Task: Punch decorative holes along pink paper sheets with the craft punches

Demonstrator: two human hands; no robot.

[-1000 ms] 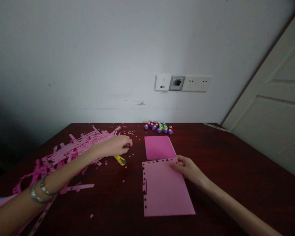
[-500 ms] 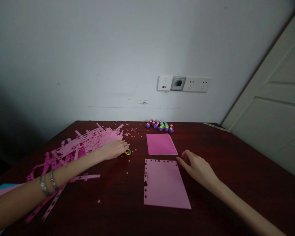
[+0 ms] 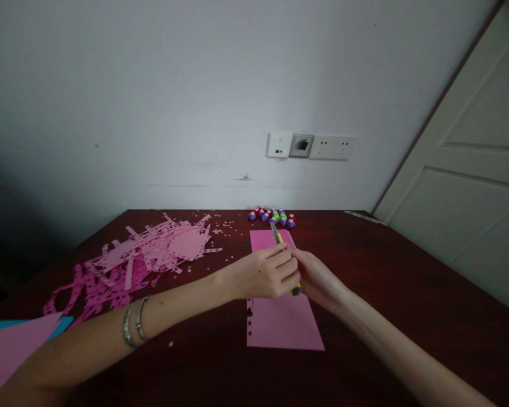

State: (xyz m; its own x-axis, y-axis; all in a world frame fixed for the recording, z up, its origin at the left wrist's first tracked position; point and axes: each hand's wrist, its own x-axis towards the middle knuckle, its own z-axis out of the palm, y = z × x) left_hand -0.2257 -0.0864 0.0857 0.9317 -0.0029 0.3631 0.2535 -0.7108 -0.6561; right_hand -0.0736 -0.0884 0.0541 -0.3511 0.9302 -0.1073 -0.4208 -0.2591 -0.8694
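Over the light pink sheet, my left hand is closed on a yellow utility knife. Its blade end points away from me, and the dark rear end shows below my fingers. My right hand meets the left at the knife, its fingers closed round the same spot and partly hidden. Punched holes run down the sheet's left edge; its top edge is behind my hands. Just beyond lies a stack of deeper pink paper, partly covered by the hands.
A heap of pink paper strips and scraps spreads across the left, with tiny cut-outs around it. Several small shape punches in purple, red and green stand by the wall. Pink and blue sheets lie at the near left.
My left hand picked up the utility knife beside the scraps and carried it right, to my right hand. My right hand let go of the light pink sheet and moved left to the knife.
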